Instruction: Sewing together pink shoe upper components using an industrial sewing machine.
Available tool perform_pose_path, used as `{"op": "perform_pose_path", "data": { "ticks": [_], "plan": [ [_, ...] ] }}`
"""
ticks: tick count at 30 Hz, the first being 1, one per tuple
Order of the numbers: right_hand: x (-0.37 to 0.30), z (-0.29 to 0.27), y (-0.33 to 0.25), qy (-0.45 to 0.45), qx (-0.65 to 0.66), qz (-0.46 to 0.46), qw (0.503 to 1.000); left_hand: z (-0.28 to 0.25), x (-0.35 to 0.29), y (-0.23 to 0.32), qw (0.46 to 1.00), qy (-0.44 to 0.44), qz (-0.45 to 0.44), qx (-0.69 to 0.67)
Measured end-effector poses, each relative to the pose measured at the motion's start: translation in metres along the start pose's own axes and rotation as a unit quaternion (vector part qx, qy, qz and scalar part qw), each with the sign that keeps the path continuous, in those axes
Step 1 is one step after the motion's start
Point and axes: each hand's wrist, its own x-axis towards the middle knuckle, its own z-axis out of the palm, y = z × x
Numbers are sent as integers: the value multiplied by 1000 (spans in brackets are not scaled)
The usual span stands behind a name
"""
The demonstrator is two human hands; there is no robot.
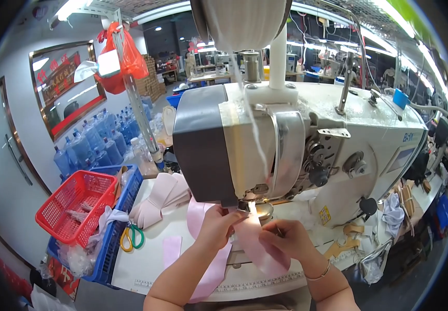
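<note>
A large sewing machine (203, 140) stands in front of me, its lamp lighting the spot under the needle. A pale pink cut piece (260, 251) lies with its far end under that spot and its near end bulging toward me. My left hand (216, 225) pinches the piece's left edge close to the presser foot. On the other side, my right hand (291, 238) is closed on the right edge, fingers curled; a thin dark thing shows at its fingertips, too small to name. More pink pieces (211, 274) lie under and beside my left forearm.
Green-and-yellow-handled scissors (132, 237) lie left on the white table (146, 262), near stacked pale pieces (161, 194). A red basket (52, 215) sits on a blue crate (107, 259) at the left edge. Tan scraps (346, 241) and crumpled white cloth (392, 212) lie right.
</note>
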Motion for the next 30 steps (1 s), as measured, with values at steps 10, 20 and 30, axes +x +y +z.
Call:
{"op": "perform_pose_path", "data": {
  "ticks": [10,20,30],
  "plan": [
    [0,8,8,12,7,10,1000,-5,6,-1,999,7,-39,-26],
    [9,7,7,13,5,32,999,-1,13,3,993,-28,2,-110],
    [11,-1,6,19,-61,-18,998,-2,23,23,996,-73,38,16]
  ]
}}
